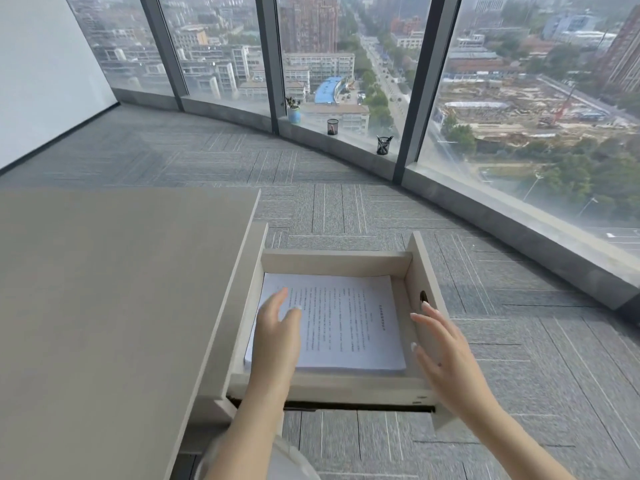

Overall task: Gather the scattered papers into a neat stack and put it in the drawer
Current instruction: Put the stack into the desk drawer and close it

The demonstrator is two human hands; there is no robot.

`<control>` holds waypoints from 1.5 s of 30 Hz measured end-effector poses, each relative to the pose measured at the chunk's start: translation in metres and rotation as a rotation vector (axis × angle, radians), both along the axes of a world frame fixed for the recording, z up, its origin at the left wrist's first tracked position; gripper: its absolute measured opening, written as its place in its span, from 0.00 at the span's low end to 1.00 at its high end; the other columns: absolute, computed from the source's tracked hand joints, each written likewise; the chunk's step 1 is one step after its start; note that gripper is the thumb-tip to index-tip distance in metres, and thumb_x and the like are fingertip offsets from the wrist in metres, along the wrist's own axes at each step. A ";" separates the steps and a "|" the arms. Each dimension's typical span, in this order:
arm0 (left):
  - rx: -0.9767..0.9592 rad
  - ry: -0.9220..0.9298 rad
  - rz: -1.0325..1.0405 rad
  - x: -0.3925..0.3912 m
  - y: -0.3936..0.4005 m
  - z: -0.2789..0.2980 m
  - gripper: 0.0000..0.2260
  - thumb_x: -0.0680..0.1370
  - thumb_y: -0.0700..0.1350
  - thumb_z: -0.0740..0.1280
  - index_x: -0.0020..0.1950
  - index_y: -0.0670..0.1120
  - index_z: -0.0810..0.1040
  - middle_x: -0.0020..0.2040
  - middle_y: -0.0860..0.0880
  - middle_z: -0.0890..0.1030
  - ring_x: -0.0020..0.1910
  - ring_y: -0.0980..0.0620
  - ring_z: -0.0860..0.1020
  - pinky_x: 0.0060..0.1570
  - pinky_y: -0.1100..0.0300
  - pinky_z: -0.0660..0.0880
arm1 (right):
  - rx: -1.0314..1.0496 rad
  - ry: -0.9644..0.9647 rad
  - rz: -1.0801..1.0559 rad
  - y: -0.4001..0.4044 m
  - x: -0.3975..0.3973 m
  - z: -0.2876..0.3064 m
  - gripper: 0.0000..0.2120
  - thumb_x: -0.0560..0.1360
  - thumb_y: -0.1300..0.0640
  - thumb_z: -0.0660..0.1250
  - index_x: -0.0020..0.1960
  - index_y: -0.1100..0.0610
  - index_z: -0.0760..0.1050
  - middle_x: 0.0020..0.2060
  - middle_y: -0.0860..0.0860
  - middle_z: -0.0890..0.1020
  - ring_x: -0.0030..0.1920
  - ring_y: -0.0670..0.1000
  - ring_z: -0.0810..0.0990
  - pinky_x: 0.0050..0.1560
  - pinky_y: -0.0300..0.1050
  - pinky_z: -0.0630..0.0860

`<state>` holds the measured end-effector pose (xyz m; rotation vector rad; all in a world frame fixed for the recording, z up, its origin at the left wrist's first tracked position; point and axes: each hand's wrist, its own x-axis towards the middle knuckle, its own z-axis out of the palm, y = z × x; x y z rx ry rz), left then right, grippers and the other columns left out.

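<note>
Setting: Office corner with floor-to-ceiling curved glazing, city visible far below; grey patterned carpet tiles (346,202) cover the floor.
Desk: matte beige laminate desk top (104,289), flat and bare, at near left.
Drawer: beige board drawer (332,263), pulled fully out to the right of the desk; rectangular box with square-cut walls and a dark round hole in its right-hand front panel.
Paper stack: white printed paper stack (346,323), edges squared, lying flat on the drawer floor and filling most of it; text lines visible on the top sheet.
Left hand: left hand (277,336) over the left part of the stack, fingers extended and loosely together, gripping nothing; whether the palm touches the paper cannot be told.
Right hand: right hand (440,351) just beside the drawer's front panel at the right, fingers spread and straight, empty.
Window ledge: small potted plant (293,110) and two dark mesh pen cups (332,127), well apart from the work area.
Step in hand: judged as release of the stack after placement; gathering appears complete.
Next move: judged to call for clearing both hands of the drawer, then pushing the front panel leftward to close, evenly so the box does not rack on its runners.
</note>
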<state>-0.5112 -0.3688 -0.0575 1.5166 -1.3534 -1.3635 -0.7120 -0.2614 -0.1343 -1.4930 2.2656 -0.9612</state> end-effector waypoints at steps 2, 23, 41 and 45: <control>-0.219 -0.243 -0.124 0.000 -0.002 0.016 0.21 0.79 0.42 0.57 0.72 0.47 0.65 0.76 0.50 0.60 0.75 0.54 0.58 0.69 0.59 0.56 | 0.135 0.141 -0.050 0.014 -0.006 -0.005 0.26 0.75 0.56 0.65 0.72 0.52 0.64 0.75 0.50 0.61 0.75 0.53 0.57 0.73 0.48 0.54; -0.465 -1.016 -0.230 0.115 0.031 0.006 0.21 0.80 0.42 0.54 0.74 0.45 0.63 0.77 0.46 0.60 0.76 0.46 0.57 0.72 0.47 0.53 | 0.449 0.126 -0.097 0.050 0.002 -0.026 0.37 0.76 0.62 0.58 0.77 0.48 0.42 0.78 0.55 0.44 0.50 0.61 0.79 0.38 0.49 0.74; -0.510 -0.953 -0.241 0.121 0.031 -0.001 0.21 0.80 0.43 0.52 0.74 0.48 0.62 0.77 0.47 0.59 0.77 0.47 0.55 0.73 0.49 0.51 | 0.475 0.062 0.055 0.010 0.076 -0.019 0.41 0.73 0.61 0.60 0.76 0.46 0.39 0.78 0.56 0.42 0.50 0.61 0.81 0.43 0.50 0.75; -0.509 -0.964 -0.239 0.122 0.032 -0.002 0.21 0.80 0.44 0.52 0.74 0.49 0.62 0.77 0.47 0.59 0.77 0.47 0.55 0.73 0.49 0.51 | 0.475 0.074 0.105 -0.001 0.094 -0.019 0.41 0.73 0.60 0.60 0.76 0.47 0.38 0.78 0.56 0.42 0.49 0.61 0.81 0.45 0.52 0.76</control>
